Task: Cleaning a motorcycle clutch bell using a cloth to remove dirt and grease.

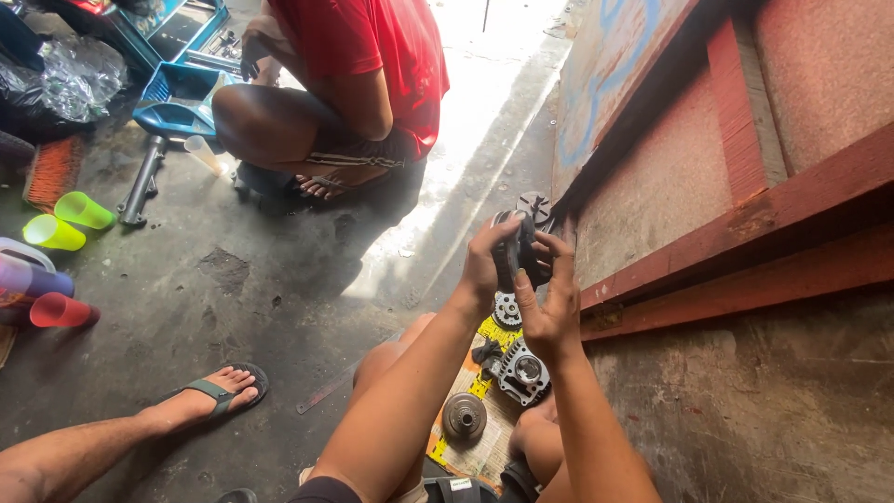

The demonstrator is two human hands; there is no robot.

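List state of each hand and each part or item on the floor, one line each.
left hand: raised, gripping the dark engine part
right hand: raised, fingers on the same part
dark engine part: held off the floor between both hands
sprocket: lying flat on the paper
cylinder head: resting on the paper, bore up
round drum part: lying flat on the paper
plastic cups: tipped on their sides

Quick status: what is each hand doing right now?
Left hand: closed on the dark metal part, gripping its left side.
Right hand: fingers on the same part's right side, holding it too.
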